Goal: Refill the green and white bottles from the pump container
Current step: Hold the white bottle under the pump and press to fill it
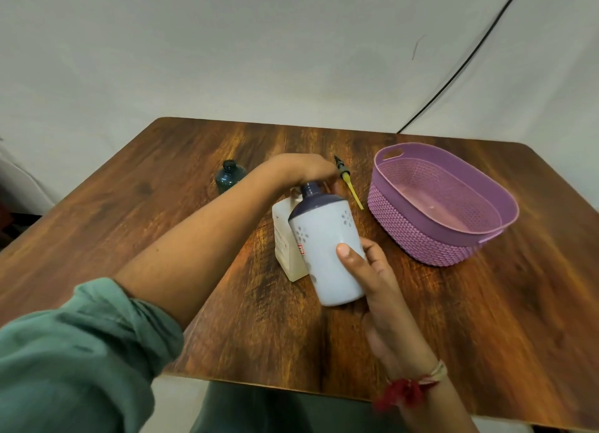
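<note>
- A loose green sleeve (81,345), rolled and bunched above the elbow, covers the left arm.
- A red tasselled thread (403,393) and a cream band (438,368) circle the wrist of the right hand (376,280).
- Grey-green trousers (275,410).

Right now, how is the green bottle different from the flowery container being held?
The green bottle is small and dark; the flowery container is bigger and white with a dark top. The green bottle stands upright, untouched; the flowery container is tilted, gripped by the right hand. Both have narrow necks.
</note>
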